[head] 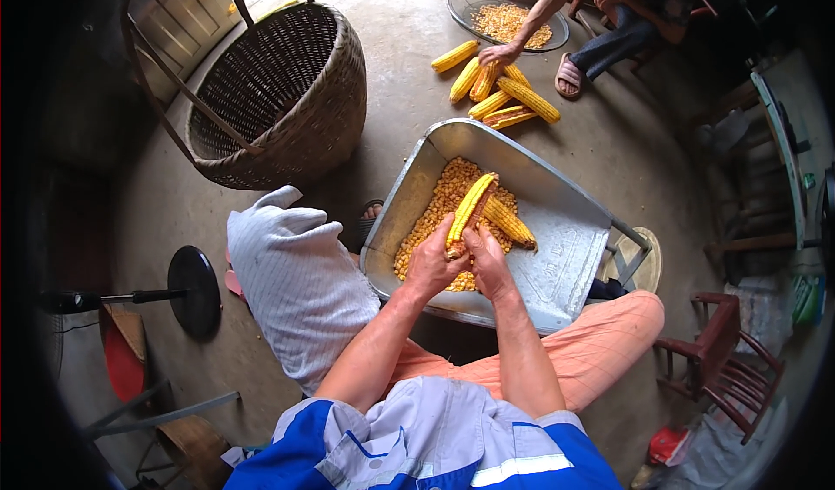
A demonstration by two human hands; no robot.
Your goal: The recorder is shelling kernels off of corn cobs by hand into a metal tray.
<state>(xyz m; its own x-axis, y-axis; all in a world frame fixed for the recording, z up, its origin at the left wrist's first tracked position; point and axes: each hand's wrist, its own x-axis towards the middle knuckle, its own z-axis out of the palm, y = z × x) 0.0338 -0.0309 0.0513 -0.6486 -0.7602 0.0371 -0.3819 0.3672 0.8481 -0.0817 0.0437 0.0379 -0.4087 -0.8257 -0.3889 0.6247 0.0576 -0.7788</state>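
Note:
Both my hands grip one yellow ear of corn (pixel 471 206), partly stripped so that reddish-brown cob shows along its right side. My left hand (pixel 436 260) wraps the lower left of the ear, while my right hand (pixel 487 262) holds its lower end with the thumb against the bared cob. Beneath them is a metal scoop-shaped bin (pixel 554 262) between my legs. Loose corn kernels (pixel 424 226) cover its left part. A second ear of corn (pixel 509 221) lies on those kernels, just beyond my right hand.
A tall handled wicker basket (pixel 313 125) stands at the upper left. Several corn ears (pixel 528 99) lie on the floor ahead, one under another person's hand (pixel 501 53). Past them is a round tray (pixel 460 17) with kernels. A black round base (pixel 194 293) is left, a small wooden chair (pixel 711 340) right.

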